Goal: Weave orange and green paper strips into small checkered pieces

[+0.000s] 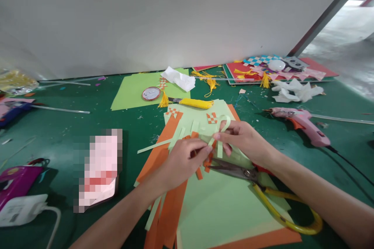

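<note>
On the green tabletop, pale green sheets lie over orange paper, with orange strips to the left. Large scissors lie open across the sheets, close below the working spot, their yellow handles near the right forearm. A yellow utility knife lies beyond the sheets, a pink glue gun to the right and a pixelated phone to the left. The pale green paper strip is between the hands, above the sheets; it curls into a loop that points away from the person, its long axis running roughly away-to-near, a tail hanging nearward. The left hand pinches its lower left part; the right hand grips beside the loop, thumb and fingers closed.
</note>
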The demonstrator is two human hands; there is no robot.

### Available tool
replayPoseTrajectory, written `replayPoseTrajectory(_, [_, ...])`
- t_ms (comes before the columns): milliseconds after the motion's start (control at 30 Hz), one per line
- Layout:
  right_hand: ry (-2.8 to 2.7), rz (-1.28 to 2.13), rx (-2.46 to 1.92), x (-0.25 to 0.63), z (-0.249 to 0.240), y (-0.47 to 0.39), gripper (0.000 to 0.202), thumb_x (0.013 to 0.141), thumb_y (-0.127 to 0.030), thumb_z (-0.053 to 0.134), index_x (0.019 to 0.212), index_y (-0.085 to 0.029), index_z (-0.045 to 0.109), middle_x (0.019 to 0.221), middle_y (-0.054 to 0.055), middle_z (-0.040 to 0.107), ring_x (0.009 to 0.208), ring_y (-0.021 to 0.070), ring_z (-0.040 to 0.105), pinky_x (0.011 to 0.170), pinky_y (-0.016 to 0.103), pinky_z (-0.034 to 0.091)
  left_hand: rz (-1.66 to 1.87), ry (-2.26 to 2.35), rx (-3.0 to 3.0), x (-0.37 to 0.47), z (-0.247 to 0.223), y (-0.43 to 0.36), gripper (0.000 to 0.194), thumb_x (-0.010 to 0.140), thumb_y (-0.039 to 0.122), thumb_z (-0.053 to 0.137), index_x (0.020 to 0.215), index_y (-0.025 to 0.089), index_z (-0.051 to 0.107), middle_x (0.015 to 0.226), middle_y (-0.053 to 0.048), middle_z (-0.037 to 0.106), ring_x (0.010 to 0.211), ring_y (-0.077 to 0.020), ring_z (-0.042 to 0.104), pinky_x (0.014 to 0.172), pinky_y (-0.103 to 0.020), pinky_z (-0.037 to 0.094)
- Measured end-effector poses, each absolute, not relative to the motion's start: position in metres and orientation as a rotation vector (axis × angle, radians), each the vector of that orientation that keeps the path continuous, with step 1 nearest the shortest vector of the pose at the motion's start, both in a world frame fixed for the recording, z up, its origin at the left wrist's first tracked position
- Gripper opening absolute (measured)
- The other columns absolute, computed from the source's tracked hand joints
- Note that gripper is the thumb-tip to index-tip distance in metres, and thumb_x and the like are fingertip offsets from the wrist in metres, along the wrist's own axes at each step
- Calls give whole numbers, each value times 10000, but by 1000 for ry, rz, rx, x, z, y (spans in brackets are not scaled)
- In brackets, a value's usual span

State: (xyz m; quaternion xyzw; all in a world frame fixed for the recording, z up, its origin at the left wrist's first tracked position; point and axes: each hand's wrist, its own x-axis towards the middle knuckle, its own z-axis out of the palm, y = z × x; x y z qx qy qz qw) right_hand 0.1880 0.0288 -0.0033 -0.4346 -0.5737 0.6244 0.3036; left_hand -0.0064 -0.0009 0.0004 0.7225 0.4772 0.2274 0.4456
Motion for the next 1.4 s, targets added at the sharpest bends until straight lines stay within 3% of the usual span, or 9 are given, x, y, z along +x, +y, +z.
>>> replayPoseTrajectory(167, [-1534,1562,-1155,188,-2,30,191,845,-366,631,803,-201,546,570,-34,628,542,113,546,547,249,389,560,1126,1570,-7,1,-1,373,956,359,410,710,157,605,638,-14,619,558,-103,567,521,-204,397])
replayPoseTrajectory(300, [-1575,1495,-1163,186,-2,29,180,878,-365,587,964,-215,539,582,-45,634,544,111,552,518,233,385,596,1133,1442,-6,1,-1,369,950,382,426,721,149,598,647,-23,643,488,-80,554,452,-182,384])
replayPoseTrajectory(700, [-1621,1527,-1165,183,1,28,152,797,-329,664,770,-182,632,652,-2,659,600,140,612,574,260,472,640,1084,1278,-6,-2,0,360,930,440,460,767,140,574,715,-45,654,541,-113,634,501,-202,495])
replayPoseTrajectory(1100, [-1677,1375,-1197,181,-5,23,150,805,-329,656,785,-180,653,679,8,661,610,144,616,574,261,500,597,1003,1277,-6,-4,-1,350,945,419,436,808,135,588,721,-63,671,615,-156,684,574,-244,530])
replayPoseTrajectory(1400, [-1653,1406,-1214,180,-4,22,164,805,-339,654,766,-180,642,621,1,649,574,149,617,546,263,491,565,996,1287,-7,-6,-1,343,944,438,429,889,145,599,728,-62,671,624,-160,673,515,-227,518])
